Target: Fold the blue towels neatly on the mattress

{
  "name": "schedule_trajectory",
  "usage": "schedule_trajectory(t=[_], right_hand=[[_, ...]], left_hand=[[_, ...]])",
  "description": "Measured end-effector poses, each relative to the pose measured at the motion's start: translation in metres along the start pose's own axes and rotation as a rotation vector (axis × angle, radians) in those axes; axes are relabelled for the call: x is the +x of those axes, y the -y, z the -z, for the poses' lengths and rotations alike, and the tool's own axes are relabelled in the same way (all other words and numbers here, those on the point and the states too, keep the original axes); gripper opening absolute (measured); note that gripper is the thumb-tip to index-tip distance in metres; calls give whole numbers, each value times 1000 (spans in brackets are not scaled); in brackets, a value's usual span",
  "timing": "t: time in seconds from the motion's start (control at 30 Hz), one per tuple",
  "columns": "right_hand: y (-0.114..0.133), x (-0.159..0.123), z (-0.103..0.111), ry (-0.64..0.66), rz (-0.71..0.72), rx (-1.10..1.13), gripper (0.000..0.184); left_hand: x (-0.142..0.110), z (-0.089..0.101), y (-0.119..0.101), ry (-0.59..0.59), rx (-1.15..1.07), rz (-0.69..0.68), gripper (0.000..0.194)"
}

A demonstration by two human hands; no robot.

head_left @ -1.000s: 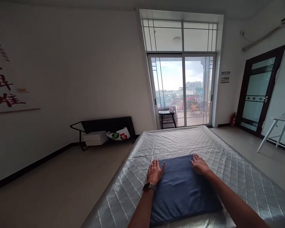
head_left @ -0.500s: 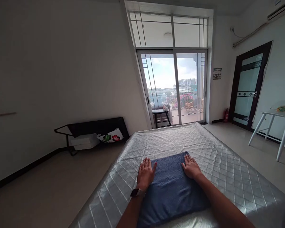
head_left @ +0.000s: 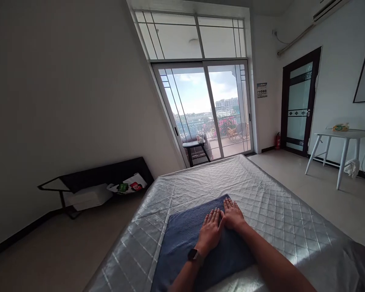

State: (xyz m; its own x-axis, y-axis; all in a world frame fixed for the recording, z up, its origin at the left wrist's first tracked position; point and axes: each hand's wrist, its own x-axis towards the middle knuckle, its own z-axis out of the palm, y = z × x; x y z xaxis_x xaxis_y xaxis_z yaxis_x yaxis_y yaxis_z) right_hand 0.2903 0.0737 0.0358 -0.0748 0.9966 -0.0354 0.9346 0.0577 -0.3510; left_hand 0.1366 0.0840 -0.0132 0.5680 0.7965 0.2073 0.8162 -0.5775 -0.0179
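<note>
A blue towel (head_left: 182, 235) lies spread on a bed-like surface with a silver quilted cover (head_left: 280, 202). My left hand (head_left: 210, 231) rests flat on the towel right of its middle, fingers stretched out, a watch (head_left: 193, 254) on the wrist. Beside it, my right hand (head_left: 233, 214) lies flat at the towel's far right corner, also with fingers straight. The two thumbs meet or nearly meet. Part of the towel's right side is hidden under my right forearm.
Along the left wall stands a low black bench (head_left: 106, 174) with a white box (head_left: 89, 196) and a printed bag (head_left: 129, 184). A sliding glass door (head_left: 213, 109) is ahead. At right are a white chair (head_left: 343, 136) with a tissue pack (head_left: 340, 127), a dark-framed door (head_left: 301, 105) and a fire extinguisher (head_left: 278, 140).
My left hand has slid right across the towel from its left edge to beside my right hand. My right hand stays near the far right corner. The view has turned slightly right.
</note>
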Motion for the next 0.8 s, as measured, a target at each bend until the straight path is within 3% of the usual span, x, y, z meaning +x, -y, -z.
schedule_trajectory(t=[0.2, 0.3, 0.47, 0.63, 0.8], right_hand=[[6, -3, 7, 3, -35, 29, 69], [5, -5, 10, 12, -37, 10, 69], [9, -10, 21, 18, -44, -39, 68], [9, -35, 24, -9, -55, -86, 66], [0, -78, 4, -46, 4, -114, 64]], left_hand=[[-84, -11, 103, -19, 223, 189, 48], [-115, -8, 133, -17, 197, 336, 51], [-117, 8, 128, 43, 101, 568, 67], [-110, 20, 110, 59, 109, 553, 69], [-111, 24, 106, 22, 120, 570, 70]])
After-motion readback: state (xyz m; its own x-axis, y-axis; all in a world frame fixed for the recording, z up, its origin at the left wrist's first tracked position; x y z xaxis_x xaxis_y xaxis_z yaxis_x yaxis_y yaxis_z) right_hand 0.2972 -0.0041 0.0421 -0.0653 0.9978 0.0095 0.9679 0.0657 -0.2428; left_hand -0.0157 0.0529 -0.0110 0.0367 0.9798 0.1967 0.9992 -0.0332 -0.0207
